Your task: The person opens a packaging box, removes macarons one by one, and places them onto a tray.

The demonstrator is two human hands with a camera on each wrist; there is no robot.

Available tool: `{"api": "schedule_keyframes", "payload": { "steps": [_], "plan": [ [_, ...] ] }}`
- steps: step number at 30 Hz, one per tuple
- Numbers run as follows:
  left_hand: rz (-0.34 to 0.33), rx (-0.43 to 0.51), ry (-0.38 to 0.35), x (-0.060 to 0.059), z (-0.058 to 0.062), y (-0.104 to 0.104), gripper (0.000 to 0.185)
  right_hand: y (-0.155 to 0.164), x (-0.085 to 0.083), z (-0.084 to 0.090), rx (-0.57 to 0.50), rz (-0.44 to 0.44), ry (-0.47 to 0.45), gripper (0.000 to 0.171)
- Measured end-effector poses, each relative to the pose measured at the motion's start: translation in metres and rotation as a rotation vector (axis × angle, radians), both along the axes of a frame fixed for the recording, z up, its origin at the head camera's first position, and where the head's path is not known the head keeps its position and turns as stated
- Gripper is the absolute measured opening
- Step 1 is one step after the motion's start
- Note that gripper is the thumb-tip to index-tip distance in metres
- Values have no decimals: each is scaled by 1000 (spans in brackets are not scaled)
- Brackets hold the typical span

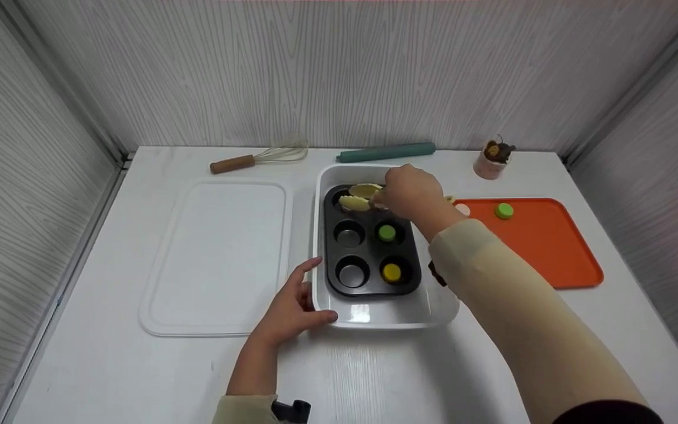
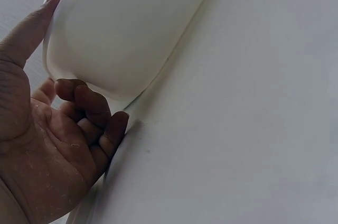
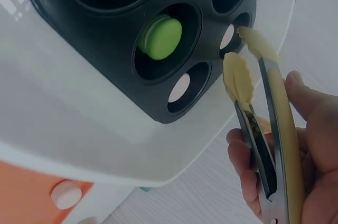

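Three cups of muffin tin [image 1: 368, 241] filled so far: green [image 1: 386, 233], yellow [image 1: 391, 272] and a white disc [image 3: 179, 87]; remaining cups empty. Right hand [image 1: 411, 194] squeezing tongs [image 3: 264, 113], tips slightly apart and holding nothing, long axis running from grip out over the tin's far cups. Left hand [image 1: 292, 306] curled round near corner of white tray [image 1: 374, 315].

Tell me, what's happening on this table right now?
A person's right hand grips yellow-tipped tongs over the far end of a black muffin tin, which sits inside a white tub. The left hand holds the tub's near corner. Of the tin's cups, one holds a green disc, one a yellow disc, and one a white disc. Another green disc lies on the orange tray to the right.
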State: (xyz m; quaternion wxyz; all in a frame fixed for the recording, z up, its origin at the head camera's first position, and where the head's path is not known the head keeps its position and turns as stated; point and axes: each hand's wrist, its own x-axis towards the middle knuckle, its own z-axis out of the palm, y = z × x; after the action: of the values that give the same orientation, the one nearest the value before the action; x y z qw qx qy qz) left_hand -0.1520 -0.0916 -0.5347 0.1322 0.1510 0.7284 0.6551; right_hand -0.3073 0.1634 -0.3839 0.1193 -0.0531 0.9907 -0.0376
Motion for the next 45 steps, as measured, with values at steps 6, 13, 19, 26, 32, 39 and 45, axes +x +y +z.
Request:
{"api": "schedule_keyframes", "payload": {
  "steps": [6, 13, 19, 26, 32, 39, 45],
  "plan": [
    [7, -3, -5, 1, -1, 0, 105, -8, 0, -9, -13, -21, 15, 44],
    [-1, -3, -9, 1, -1, 0, 105, -5, 3, -8, -72, -29, 5, 44],
    [9, -13, -13, 2, 0, -1, 105, -6, 1, -6, -55, -16, -5, 41],
    [17, -28, -5, 1, 0, 1, 105, -8, 0, -11, 30, 16, 59, 44],
    [21, -19, -18, 1, -1, -1, 106, -10, 0, -18, 56, 32, 94, 47],
    [21, -9, -20, 2, -2, -1, 106, -6, 4, -27, -2, 43, 125, 44],
    [13, -11, -10, 1, 0, 1, 106, 1, 5, -31, -104, 26, 138, 40]
  ]
}}
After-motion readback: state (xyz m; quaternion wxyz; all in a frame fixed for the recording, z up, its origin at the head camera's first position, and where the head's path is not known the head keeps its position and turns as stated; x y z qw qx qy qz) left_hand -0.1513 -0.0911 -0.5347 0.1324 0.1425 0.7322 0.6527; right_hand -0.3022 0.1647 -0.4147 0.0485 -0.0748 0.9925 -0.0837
